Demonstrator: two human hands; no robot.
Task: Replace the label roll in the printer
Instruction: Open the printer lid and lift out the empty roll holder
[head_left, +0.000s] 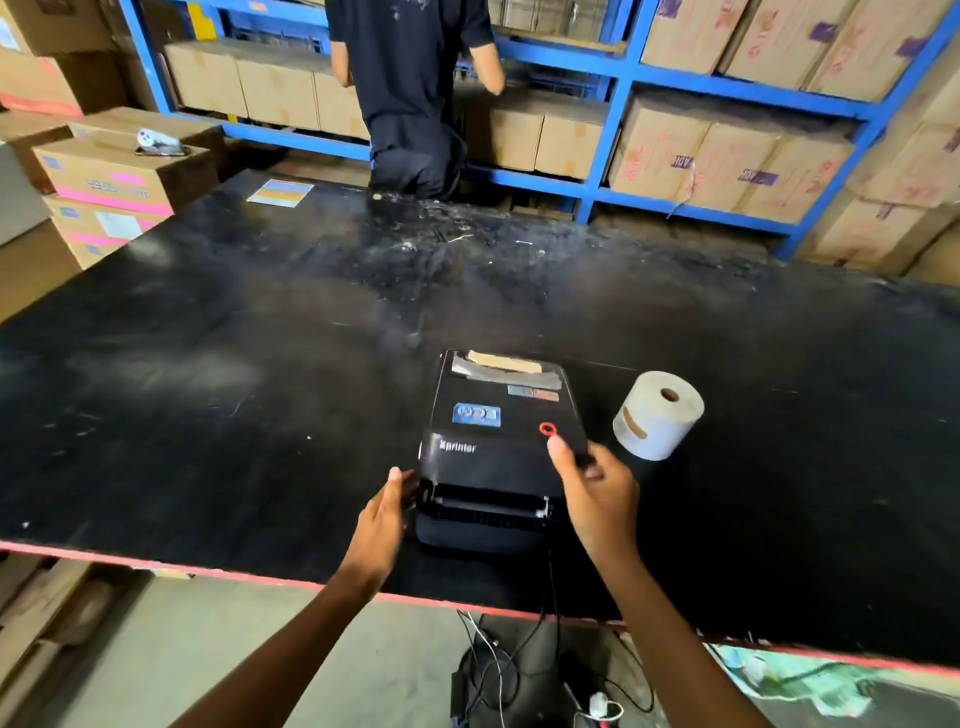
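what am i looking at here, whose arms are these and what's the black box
This is one picture from a camera worn on a person's head, looking down at their own two bare arms. The black box is a label printer sitting on a black table, its lid down. The left hand rests against its left side and the right hand touches its right side; neither holds anything loose. The pale cylinder to the right is a label roll, standing apart from the printer. Behind the table another person kneels at blue shelves of cardboard boxes.
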